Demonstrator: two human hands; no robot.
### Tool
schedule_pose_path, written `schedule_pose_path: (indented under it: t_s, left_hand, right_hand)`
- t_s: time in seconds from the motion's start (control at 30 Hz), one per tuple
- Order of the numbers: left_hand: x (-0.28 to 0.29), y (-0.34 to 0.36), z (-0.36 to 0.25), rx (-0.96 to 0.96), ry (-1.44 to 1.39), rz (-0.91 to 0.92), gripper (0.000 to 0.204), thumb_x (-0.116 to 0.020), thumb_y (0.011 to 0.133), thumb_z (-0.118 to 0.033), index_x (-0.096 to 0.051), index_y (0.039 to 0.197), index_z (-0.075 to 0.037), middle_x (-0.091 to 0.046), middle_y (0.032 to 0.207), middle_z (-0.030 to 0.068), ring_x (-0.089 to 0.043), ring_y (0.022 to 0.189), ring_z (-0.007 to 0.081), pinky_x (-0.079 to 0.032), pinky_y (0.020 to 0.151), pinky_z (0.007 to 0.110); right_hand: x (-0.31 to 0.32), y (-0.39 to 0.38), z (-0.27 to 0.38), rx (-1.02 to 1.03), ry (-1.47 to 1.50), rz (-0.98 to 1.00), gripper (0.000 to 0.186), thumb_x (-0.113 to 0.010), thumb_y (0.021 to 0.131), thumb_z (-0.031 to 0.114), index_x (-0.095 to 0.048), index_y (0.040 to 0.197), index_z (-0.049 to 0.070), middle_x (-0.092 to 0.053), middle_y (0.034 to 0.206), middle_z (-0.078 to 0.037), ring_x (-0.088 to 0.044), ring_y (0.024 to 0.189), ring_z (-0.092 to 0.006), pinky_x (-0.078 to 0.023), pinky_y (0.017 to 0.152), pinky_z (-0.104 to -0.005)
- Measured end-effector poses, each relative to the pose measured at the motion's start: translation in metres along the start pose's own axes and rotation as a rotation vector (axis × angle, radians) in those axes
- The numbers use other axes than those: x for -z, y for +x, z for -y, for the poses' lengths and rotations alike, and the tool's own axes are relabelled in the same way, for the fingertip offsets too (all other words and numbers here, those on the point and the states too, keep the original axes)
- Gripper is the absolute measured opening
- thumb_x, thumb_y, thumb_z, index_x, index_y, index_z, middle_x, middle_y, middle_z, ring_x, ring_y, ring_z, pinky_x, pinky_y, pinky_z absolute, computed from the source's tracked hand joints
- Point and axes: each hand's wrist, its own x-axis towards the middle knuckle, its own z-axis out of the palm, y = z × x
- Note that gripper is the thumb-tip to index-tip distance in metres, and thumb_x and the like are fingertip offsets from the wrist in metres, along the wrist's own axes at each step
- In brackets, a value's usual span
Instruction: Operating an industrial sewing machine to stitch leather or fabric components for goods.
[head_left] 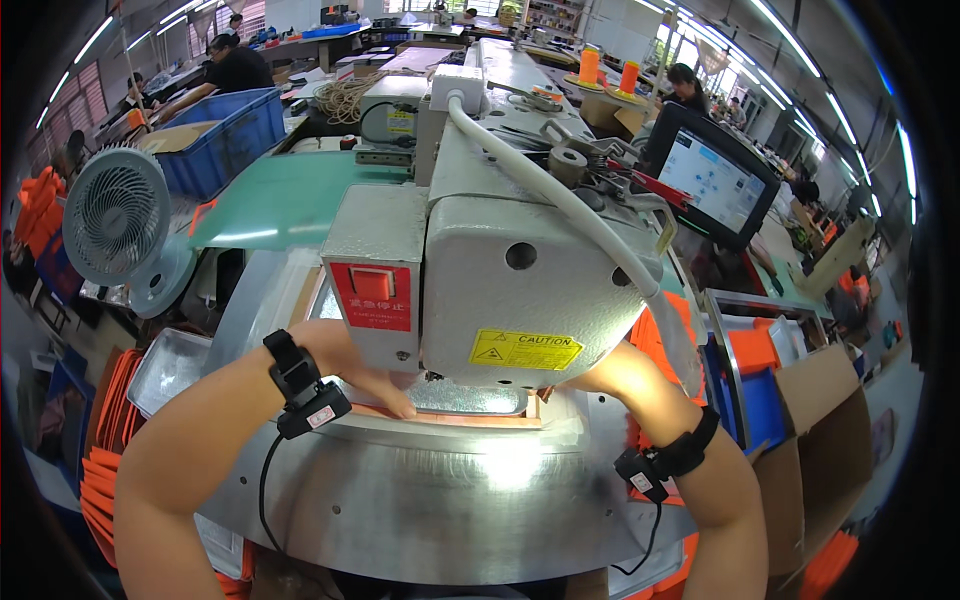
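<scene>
A large grey industrial sewing machine [520, 270] stands in front of me, with my arms around both sides of its head. My left hand [375, 385] lies beneath the machine head, thumb stretched out along the edge of a silvery plate [475, 402]; its other fingers are mostly hidden. An orange-brown strip [465, 420] borders the plate's near side. My right forearm [640, 390] passes behind the head's right side, which hides the right hand. A lamp lights the curved metal worktable [420, 480].
A grey fan [118, 215] and blue crate [225, 140] stand left. Orange pieces [105, 480] are stacked beside a metal tray [172, 370]. At right are a touchscreen [710, 175] and open cardboard box [825, 450]. Other people work farther back.
</scene>
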Motion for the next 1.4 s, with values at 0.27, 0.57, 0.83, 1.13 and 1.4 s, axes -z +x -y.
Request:
schedule_pose_path:
  t_s: [0.27,0.57,0.83,1.13,1.4]
  left_hand:
    - [-0.019,0.01,-0.002,-0.12,-0.215,-0.242,0.073,-0.091,0.064,-0.045,-0.067,0.117,-0.002,-0.071,0.097,0.0124,-0.068,0.089,0.0241,-0.054,0.075,0.033]
    - [-0.032,0.013,-0.008,-0.034,-0.461,-0.272,0.073,-0.094,0.061,-0.041,-0.068,0.115,0.0,-0.072,0.104,0.0133,-0.068,0.094,0.0224,-0.054,0.08,0.032]
    - [-0.029,0.011,-0.02,-0.003,-0.425,-0.269,0.078,-0.093,0.062,-0.043,-0.066,0.121,0.0,-0.07,0.111,0.0154,-0.067,0.102,0.0247,-0.053,0.085,0.033]
    - [-0.036,0.016,-0.021,-0.057,-0.124,-0.139,0.101,-0.078,0.069,-0.064,-0.046,0.144,-0.005,-0.049,0.141,0.0246,-0.048,0.13,0.0351,-0.037,0.107,0.046]
    - [-0.111,-0.02,-0.02,-0.207,0.313,-0.291,0.108,-0.061,0.083,-0.068,-0.021,0.155,0.002,-0.014,0.161,0.0292,-0.006,0.152,0.0435,-0.003,0.118,0.064]
  right_hand:
    - [-0.007,-0.007,-0.041,0.134,-0.142,0.066,0.098,-0.084,0.065,0.05,-0.045,0.143,0.006,-0.063,0.122,-0.022,-0.062,0.111,-0.0383,-0.044,0.102,-0.0503]
    - [0.001,-0.008,-0.047,0.238,0.066,-0.063,0.126,-0.067,0.062,0.082,-0.029,0.153,0.004,-0.057,0.074,-0.005,-0.06,0.077,-0.0308,-0.047,0.077,-0.0483]
    - [0.002,-0.002,-0.047,0.364,0.087,-0.137,0.137,-0.062,0.062,0.088,-0.026,0.147,-0.013,-0.059,0.102,-0.026,-0.059,0.092,-0.0435,-0.048,0.085,-0.0503]
    - [0.006,-0.02,-0.063,0.137,0.047,0.174,0.079,-0.08,0.079,0.044,-0.052,0.14,0.003,-0.048,0.146,-0.025,-0.049,0.132,-0.0395,-0.038,0.111,-0.0434]
    - [-0.03,-0.109,0.031,-0.062,-0.062,-0.038,0.079,-0.069,0.088,0.038,-0.038,0.146,-0.006,-0.031,0.156,-0.025,-0.048,0.131,-0.0358,-0.026,0.112,-0.0683]
